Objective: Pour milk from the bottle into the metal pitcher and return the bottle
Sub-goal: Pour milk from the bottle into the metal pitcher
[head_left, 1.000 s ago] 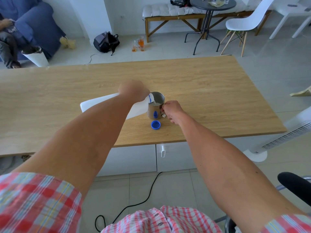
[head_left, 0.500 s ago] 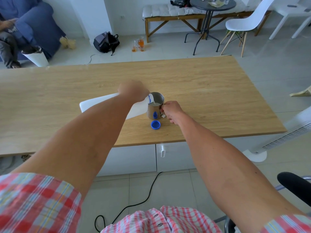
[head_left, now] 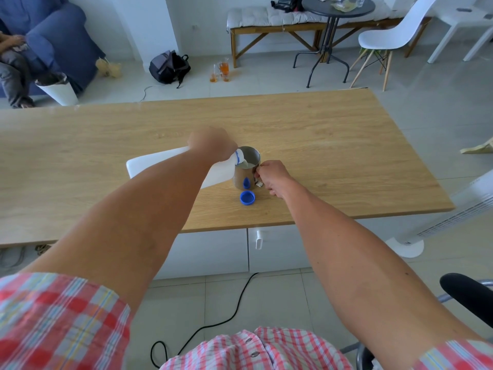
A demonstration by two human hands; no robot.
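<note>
The white milk bottle [head_left: 149,166] lies nearly on its side above the table [head_left: 333,134], its long axis running from the raised base at the left down to the blue-ringed neck at the right. The left hand [head_left: 212,146] wraps the bottle's shoulder just behind the neck, its grip clenched on it from above. So the mouth lies directly to the right of that grip and rests over the near-left rim of the metal pitcher [head_left: 246,169], touching it or nearly so.

The pitcher stands upright on the table and shows pale milk inside, well below the rim; how full it is meant to get cannot be judged. The right hand [head_left: 272,176] closes on the pitcher's handle at its right side and steadies it. The blue cap [head_left: 247,197] lies open-side up just in front of the pitcher.

To end the pour, the left hand would likely swing the base down and back leftward, lifting the neck clear of the rim.
</note>
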